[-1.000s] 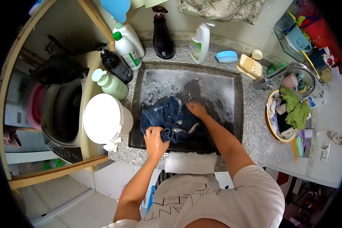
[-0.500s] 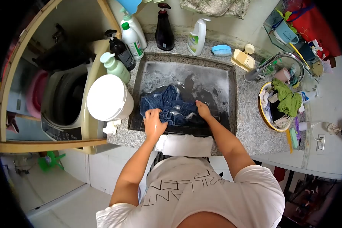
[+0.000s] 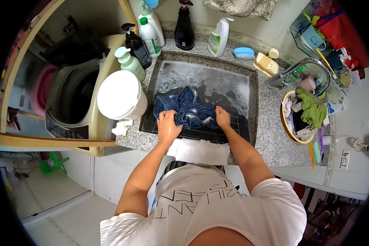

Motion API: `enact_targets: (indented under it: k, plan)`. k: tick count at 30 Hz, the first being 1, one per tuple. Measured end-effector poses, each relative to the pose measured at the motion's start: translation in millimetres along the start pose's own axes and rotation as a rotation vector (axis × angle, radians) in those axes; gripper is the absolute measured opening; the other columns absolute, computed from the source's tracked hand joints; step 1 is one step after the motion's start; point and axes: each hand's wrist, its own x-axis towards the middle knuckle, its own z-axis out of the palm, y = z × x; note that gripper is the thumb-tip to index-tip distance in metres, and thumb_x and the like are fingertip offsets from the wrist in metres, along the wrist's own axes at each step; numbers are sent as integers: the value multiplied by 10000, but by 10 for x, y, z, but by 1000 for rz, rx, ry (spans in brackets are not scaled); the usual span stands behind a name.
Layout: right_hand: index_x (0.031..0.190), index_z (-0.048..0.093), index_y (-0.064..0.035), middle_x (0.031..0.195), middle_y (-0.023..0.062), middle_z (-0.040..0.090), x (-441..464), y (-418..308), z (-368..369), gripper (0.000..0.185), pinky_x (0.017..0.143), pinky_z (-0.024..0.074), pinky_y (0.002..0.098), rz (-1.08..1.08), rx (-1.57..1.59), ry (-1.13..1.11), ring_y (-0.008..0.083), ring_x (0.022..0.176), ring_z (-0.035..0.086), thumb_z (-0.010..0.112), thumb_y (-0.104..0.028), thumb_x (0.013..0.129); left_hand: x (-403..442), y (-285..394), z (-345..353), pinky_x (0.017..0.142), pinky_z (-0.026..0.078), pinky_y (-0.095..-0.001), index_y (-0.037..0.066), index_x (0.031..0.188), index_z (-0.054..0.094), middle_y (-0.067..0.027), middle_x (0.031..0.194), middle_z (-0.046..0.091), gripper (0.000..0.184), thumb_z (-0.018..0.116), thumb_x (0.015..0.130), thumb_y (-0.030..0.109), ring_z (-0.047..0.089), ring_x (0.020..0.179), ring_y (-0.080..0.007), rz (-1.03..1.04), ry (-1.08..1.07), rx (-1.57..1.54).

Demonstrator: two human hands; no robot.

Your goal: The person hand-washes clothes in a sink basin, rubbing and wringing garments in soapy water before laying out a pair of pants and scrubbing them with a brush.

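A wet, bunched blue denim garment [image 3: 187, 107] lies in the shallow stone sink [image 3: 253, 102], which holds soapy water. My left hand [image 3: 168, 127] grips its near left part, fingers bent over the cloth. At the right end of the garment is my right hand [image 3: 222, 117], its fingers curled and closed against the fabric. Part of the fingertips of both hands is hidden. Below the cloth, a dark ridged surface shows at the sink's near side. A white folded cloth [image 3: 201, 152] hangs over the front edge between my forearms.
Left of the sink stand a white lidded bucket [image 3: 119, 94] and a pump bottle [image 3: 129, 65]; several bottles line the back. A blue brush [image 3: 244, 53] and soap dish [image 3: 265, 64] sit behind. At right are the faucet [image 3: 301, 61] and a basin [image 3: 287, 127] of cloths.
The view has shifted slightly. My right hand's fingers, more stretched out before, are now curled in at the garment's right end. My left hand keeps its place on the cloth.
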Motion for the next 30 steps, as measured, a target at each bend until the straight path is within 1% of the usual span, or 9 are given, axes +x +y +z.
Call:
enact_targets:
  k: [5,8,18,24,26,30]
  plan:
    - [1066,602,-108,991,225,611,26,36,27,399,807,437,480,-40,-7,31,421,931,559,373,-401,920,-5,-1,6,893,382,-450,89,1028,538,-63,1082,555,521,771,564,131,432,1112,-283,10,12,8]
    - [1049,610,-113,974,232,611,28,35,32,387,806,438,478,-11,-15,29,422,924,561,383,-396,914,-4,12,-5,891,382,-448,88,1025,538,-64,1075,556,518,770,563,129,433,1110,-284,6,14,8]
    - [1031,621,-117,978,229,612,-8,-8,12,381,811,441,479,-30,-11,62,421,918,564,387,-392,911,-5,-9,19,890,378,-444,89,1020,535,-68,1073,555,499,747,568,112,433,1111,-285,-3,20,-19]
    - [1027,612,-92,980,227,614,-25,-36,-17,387,804,444,475,-45,-34,62,419,920,566,384,-384,919,0,-9,18,897,372,-448,89,1022,535,-69,1080,555,504,746,565,113,430,1120,-284,-6,15,-23]
    - [1077,597,-106,1002,226,608,-23,-35,-26,409,828,432,470,-25,-37,37,427,955,555,372,-408,917,-1,-5,14,897,372,-448,88,1023,536,-69,1081,556,504,746,566,114,430,1120,-284,-7,16,-22]
    - [1071,599,-103,1005,225,607,-28,-43,-27,408,825,434,469,-22,-33,32,424,956,556,373,-406,917,1,-8,11,896,374,-445,87,1021,535,-69,1081,558,504,752,567,113,431,1117,-284,1,16,-20]
